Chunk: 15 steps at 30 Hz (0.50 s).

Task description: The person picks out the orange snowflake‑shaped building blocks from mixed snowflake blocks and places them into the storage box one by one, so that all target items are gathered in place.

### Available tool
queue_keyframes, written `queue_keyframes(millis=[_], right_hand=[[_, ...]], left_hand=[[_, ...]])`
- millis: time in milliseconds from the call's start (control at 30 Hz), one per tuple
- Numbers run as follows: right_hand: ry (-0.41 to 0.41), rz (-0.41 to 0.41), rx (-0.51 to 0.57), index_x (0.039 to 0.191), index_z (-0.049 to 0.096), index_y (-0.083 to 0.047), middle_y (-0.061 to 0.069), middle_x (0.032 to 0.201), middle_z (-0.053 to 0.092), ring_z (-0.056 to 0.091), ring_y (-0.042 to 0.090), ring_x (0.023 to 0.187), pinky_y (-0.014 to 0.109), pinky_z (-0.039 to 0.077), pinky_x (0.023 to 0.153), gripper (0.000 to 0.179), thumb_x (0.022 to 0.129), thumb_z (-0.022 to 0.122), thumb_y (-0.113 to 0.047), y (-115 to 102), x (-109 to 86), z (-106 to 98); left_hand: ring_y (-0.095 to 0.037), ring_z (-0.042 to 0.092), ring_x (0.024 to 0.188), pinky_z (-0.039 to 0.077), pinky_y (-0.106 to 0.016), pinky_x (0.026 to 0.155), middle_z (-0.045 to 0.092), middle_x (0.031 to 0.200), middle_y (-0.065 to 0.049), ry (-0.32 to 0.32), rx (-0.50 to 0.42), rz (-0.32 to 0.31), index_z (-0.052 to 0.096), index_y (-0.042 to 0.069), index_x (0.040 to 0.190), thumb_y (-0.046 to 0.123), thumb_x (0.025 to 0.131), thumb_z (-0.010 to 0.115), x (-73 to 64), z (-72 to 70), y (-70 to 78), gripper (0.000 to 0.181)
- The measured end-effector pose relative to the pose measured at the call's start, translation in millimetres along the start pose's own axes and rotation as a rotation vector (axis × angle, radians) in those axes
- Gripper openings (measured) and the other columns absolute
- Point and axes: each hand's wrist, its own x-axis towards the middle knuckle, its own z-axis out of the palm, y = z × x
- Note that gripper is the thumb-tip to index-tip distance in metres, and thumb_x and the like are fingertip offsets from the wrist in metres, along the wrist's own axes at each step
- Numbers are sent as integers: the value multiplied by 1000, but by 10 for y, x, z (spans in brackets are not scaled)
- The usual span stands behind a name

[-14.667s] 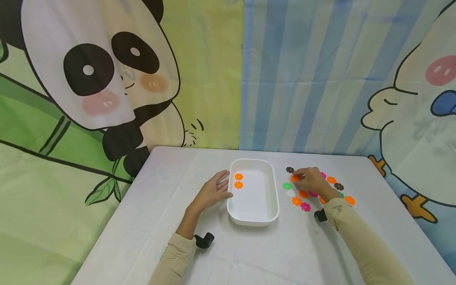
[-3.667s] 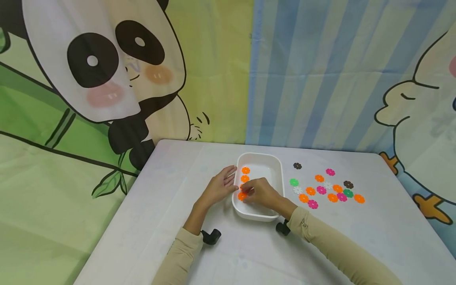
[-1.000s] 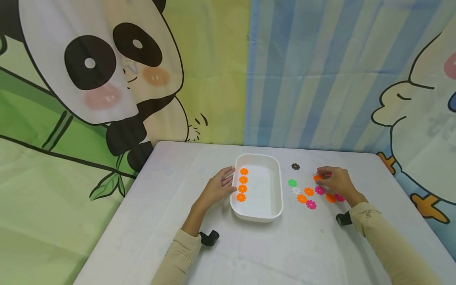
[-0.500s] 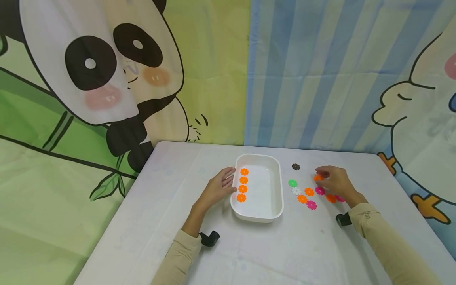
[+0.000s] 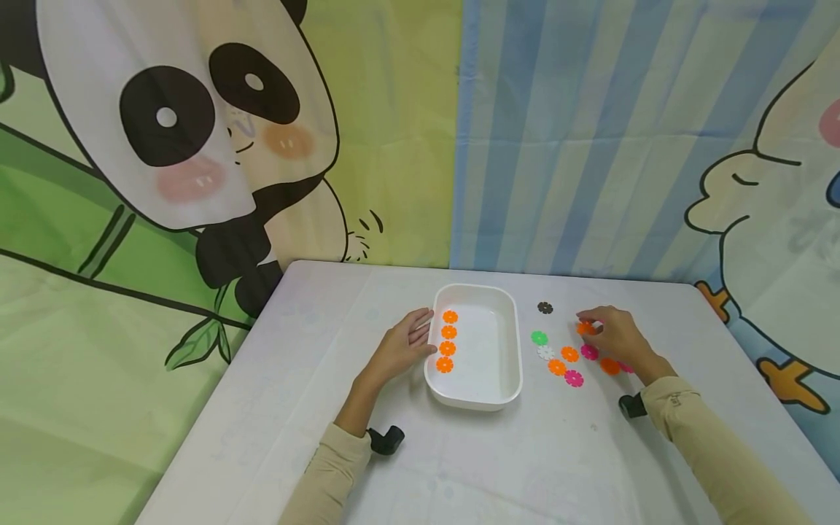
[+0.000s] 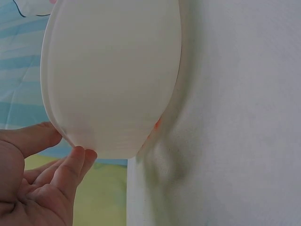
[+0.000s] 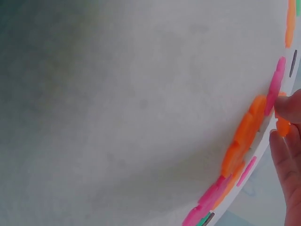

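Observation:
A white rectangular tub (image 5: 474, 397) stands on the table with several orange flower-shaped discs (image 5: 448, 348) in a column along its left inner side. My left hand (image 5: 396, 348) rests against the tub's left rim, fingers fairly straight; in the left wrist view its thumb (image 6: 42, 136) and fingertips touch the rim and outer wall. To the right of the tub, my right hand (image 5: 620, 335) pinches an orange flower-shaped disc (image 5: 585, 328) between thumb and fingers. The right wrist view shows this orange disc (image 7: 282, 123) at the fingertips, just beyond the other discs.
Loose flower-shaped discs lie around the right hand: green (image 5: 539, 337), white (image 5: 546, 352), pink (image 5: 574, 378), orange (image 5: 609, 366) and brown (image 5: 545, 308). Some are hidden under that hand. A printed curtain (image 5: 394, 146) hangs behind the table's far edge.
The tub's column has grown from two orange discs to several. Within the last second, my right hand has shifted slightly left, its fingers at the orange disc. My left hand stays at the rim.

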Motion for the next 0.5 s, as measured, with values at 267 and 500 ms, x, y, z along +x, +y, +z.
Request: queue_keyframes(millis=[267,500], right_hand=[[-43,-7,-16,126,63,2,22,114,63,61,36,95,40,61,71,48,80,77,-7,-36,17,-36],[-55,25,-24,124,64,3,21,111,66,62,36,96,45,60,77,47,80,77,-10,-36,25,-51]], left_hand=[[-20,47,132,45,-25,101,42,151,-5,1,12,-9,36,6,149,-3,85,72,7,6,10,73],[-20,47,132,46,-25,101,42,150,-5,2,13,-4,36,6,149,-4,85,71,2,0,7,73]])
